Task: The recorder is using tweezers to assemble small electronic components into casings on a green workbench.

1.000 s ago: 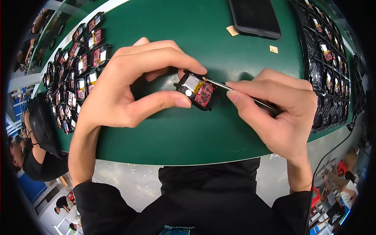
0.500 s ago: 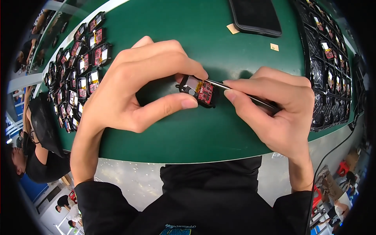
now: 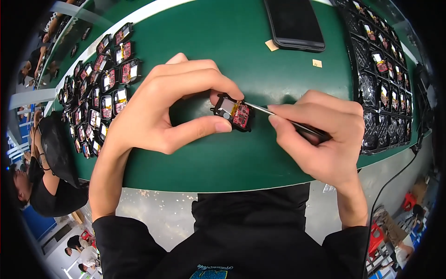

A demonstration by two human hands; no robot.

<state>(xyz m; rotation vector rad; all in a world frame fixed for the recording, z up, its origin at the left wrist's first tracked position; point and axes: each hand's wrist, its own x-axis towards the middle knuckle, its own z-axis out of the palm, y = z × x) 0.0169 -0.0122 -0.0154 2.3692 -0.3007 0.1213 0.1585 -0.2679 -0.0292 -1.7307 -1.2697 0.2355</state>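
Observation:
Between the thumb and index finger of my left hand is a small black watch case, held over the green table. Its open side faces up and shows a red circuit board, a silvery battery-like block and a bit of yellow tape. My right hand grips a pair of dark tweezers like a pen. Their thin metal tip reaches the upper edge of the case, near the yellow tape and my left index fingertip. Whether the tip pinches anything is too small to tell.
Many similar open cases lie in rows at the left. A black compartment tray with more cases stands at the right. A black phone-like slab lies at the far side by small paper pieces. Another person sits at the left.
The view has shifted slightly, so the table items appear moved. Both hands keep their grips; the tweezers' tip stays at the upper edge of the case.

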